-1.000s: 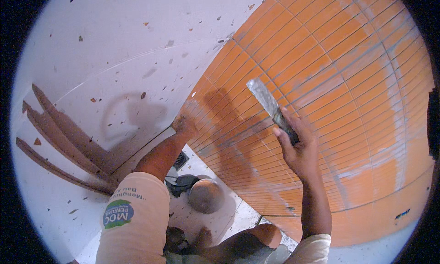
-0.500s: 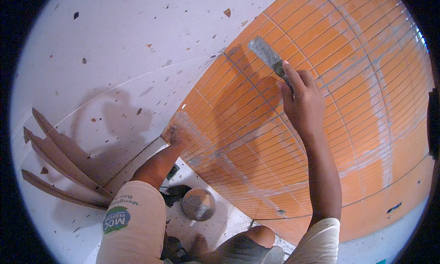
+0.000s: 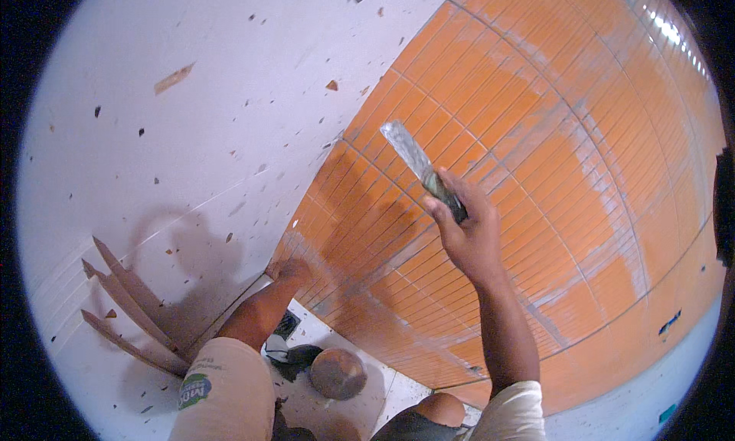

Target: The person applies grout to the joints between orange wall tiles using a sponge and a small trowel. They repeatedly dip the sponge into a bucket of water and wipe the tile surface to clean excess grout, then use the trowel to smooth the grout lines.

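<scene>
My right hand (image 3: 471, 230) grips the handle of a putty knife (image 3: 409, 150), its flat grey-smeared blade pointing up and left. The blade stands in front of an orange wall (image 3: 528, 234) of narrow ribbed tiles, with grey lines between them and whitish smears over them. I cannot tell whether the blade touches the wall. Low at the corner of the orange wall, my left hand (image 3: 295, 271) is against or very near the tiles. Its fingers are blurred and blend with the orange, so what it may hold is hidden.
White speckled wall (image 3: 230, 73) meets the orange tiles at the left. Curved brown strips (image 3: 130, 307) stand out at the lower left. On the floor are a round smeared bowl (image 3: 338, 374), a dark cloth-like heap (image 3: 297, 358) and a dark square drain (image 3: 287, 324). My bent knee (image 3: 440, 410) is close by.
The view has shifted, so the walls and the bowl sit differently in the picture. My right hand with the putty knife is lower and further left. My left hand stays by the corner.
</scene>
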Motion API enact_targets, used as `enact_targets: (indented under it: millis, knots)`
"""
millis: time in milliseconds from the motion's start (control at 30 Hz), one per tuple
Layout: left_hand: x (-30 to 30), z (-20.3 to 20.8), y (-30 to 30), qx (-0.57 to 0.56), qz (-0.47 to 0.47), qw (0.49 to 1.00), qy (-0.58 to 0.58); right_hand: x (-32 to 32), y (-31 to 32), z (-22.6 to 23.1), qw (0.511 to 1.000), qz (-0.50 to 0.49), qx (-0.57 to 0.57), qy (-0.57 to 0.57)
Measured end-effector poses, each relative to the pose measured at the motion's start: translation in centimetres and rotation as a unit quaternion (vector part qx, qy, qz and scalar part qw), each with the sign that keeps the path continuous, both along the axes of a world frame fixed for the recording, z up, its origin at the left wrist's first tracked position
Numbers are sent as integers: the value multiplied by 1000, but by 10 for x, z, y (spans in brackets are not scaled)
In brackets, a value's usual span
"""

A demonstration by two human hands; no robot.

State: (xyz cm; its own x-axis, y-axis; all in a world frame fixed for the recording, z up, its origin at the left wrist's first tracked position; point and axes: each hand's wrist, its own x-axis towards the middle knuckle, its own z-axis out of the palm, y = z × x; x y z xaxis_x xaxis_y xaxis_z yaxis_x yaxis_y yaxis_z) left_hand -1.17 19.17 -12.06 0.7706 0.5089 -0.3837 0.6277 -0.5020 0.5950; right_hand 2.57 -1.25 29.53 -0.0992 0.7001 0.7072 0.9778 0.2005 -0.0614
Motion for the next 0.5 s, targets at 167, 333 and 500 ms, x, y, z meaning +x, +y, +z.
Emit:
enact_targets:
  millis: [167, 333, 500]
  knots:
    - [-21, 128, -28, -287, -118, 950, 18, 6, -48, -9, 923, 36, -48, 380]
    - [-77, 314, -70, -149, -184, 930, -280, 22, -80, -21, 834, 113, -48, 538]
    - [-105, 378, -113, -169, 71, 779, -600, 28, -95, -34, 796, 157, -48, 583]
